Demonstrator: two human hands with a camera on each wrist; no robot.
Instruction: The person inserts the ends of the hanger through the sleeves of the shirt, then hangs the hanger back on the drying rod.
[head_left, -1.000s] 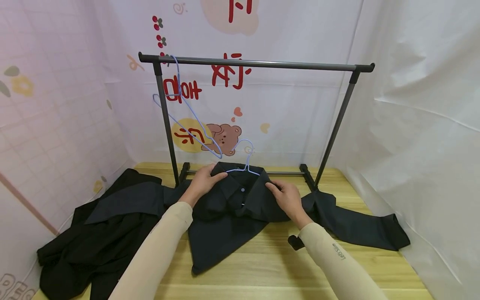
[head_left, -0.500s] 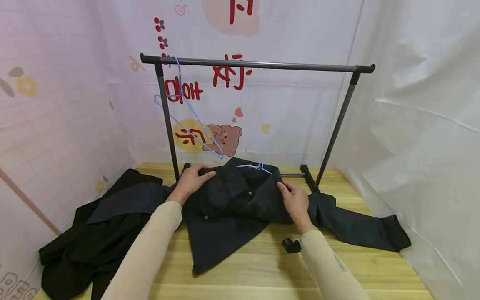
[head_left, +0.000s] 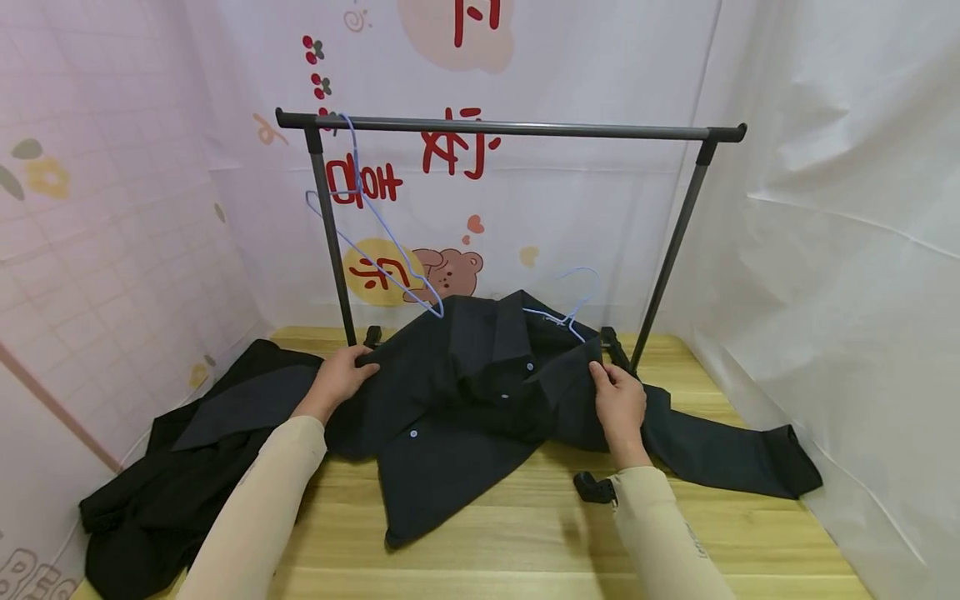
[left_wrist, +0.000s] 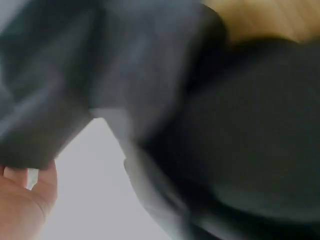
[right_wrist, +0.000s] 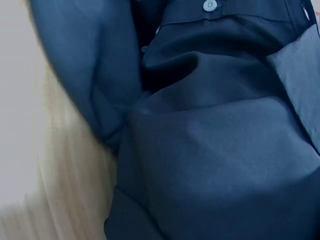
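The fingers of the left hand (head_left: 339,379) pinch the shoulder of a dark shirt (head_left: 442,417), those of the right hand (head_left: 621,404) its collar edge, where a blue hanger (head_left: 573,317) sits. The shirt spreads over the surface (head_left: 525,542) before a rack (head_left: 540,129) bearing a second hanger (head_left: 382,225), beside black clothing (head_left: 142,508).

"bes" (head_left: 28,575) on l wall (head_left: 127,267), "ho" (head_left: 379,180) on bkdrop (head_left: 600,217).
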